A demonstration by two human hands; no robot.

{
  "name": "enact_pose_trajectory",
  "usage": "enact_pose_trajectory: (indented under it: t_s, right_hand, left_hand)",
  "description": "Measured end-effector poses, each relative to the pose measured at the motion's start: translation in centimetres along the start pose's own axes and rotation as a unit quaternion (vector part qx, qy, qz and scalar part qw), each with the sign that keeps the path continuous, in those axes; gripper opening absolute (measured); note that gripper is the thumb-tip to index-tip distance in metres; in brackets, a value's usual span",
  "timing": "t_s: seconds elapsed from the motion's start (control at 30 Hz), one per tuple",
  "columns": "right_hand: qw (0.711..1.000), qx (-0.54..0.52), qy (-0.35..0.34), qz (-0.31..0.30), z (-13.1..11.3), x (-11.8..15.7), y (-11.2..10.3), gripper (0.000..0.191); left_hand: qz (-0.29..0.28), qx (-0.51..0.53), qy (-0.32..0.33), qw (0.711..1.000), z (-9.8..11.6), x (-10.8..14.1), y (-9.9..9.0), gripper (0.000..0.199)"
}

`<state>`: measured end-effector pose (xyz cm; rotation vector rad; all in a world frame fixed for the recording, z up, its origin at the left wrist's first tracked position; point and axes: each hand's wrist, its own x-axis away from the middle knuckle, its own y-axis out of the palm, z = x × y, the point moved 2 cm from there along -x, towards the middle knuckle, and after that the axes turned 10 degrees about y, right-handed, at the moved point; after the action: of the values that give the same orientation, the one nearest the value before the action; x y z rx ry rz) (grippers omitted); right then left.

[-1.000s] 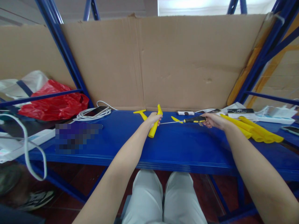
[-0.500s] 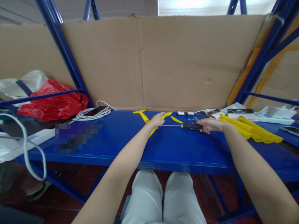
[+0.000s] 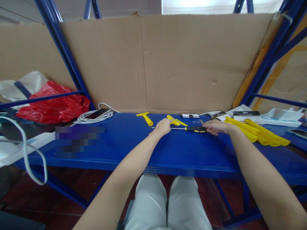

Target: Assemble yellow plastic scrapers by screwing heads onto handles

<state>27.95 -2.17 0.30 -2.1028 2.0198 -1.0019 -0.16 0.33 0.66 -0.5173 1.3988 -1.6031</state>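
Over the blue tabletop (image 3: 192, 153), our right hand (image 3: 213, 127) has its fingers closed on the butt of the screwdriver (image 3: 195, 129), whose shaft runs leftward past our left hand (image 3: 163, 126). A yellow piece (image 3: 173, 120) shows at our left fingers; we cannot tell whether they grip it. Beside it lies a yellow strip (image 3: 181, 122); a T-shaped handle (image 3: 146, 118) rests left of our hands, yellow tubes (image 3: 266, 135) to the right.

Both bare arms reach forward over the worktop (image 3: 177, 150), left hand (image 3: 163, 126) with fingers curled, right hand (image 3: 214, 127) well apart, fingers bent inward.
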Motion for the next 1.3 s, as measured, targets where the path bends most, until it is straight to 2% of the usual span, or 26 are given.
enact_pose_trajectory:
  t_s: [0.07, 0.13, 0.27, 0.33, 0.43, 0.57, 0.67, 0.93, 1.3]
  right_hand:
    - [1.000, -0.008, -0.020, 0.007, -0.2, 0.0, 0.1, 0.027]
    - [0.998, -0.016, -0.040, 0.038, -0.5, -0.1, 0.2, 0.020]
    - [0.980, 0.004, -0.100, 0.171, -1.3, -1.1, 0.3, 0.011]
    - [0.967, 0.026, -0.145, 0.207, -1.8, -1.9, 0.3, 0.014]
    - [0.956, 0.102, -0.175, 0.215, -2.6, -3.3, 0.4, 0.016]
    - [0.932, 0.236, -0.154, 0.227, -3.9, -5.0, 0.3, 0.019]
    - [0.912, 0.294, -0.134, 0.252, -4.5, -5.7, 0.4, 0.021]
    - [0.900, 0.331, -0.124, 0.256, -4.4, -6.1, 1.2, 0.020]
    - [0.879, 0.383, -0.129, 0.253, -4.1, -5.7, 0.9, 0.019]
  left_hand:
    - [-0.002, -0.008, 0.001, 1.000, 0.0, 0.0, 0.0, 0.055]
    - [-0.008, -0.020, 0.005, 1.000, 0.1, 0.0, 0.0, 0.055]
    - [-0.008, -0.025, 0.013, 1.000, 0.1, 0.0, 0.0, 0.055]
    - [-0.006, -0.022, 0.011, 1.000, 0.2, 0.1, 0.0, 0.055]
    - [-0.003, -0.013, 0.004, 1.000, 0.1, 0.1, 0.1, 0.056]
    - [0.008, 0.009, 0.006, 1.000, 0.0, 0.0, 0.2, 0.055]
    - [0.008, 0.013, 0.012, 1.000, -0.1, -0.1, 0.2, 0.054]
    - [0.016, 0.027, 0.023, 0.999, 0.0, -0.1, 0.1, 0.052]
    - [0.001, -0.018, 0.029, 0.999, 0.5, 0.1, -0.2, 0.052]
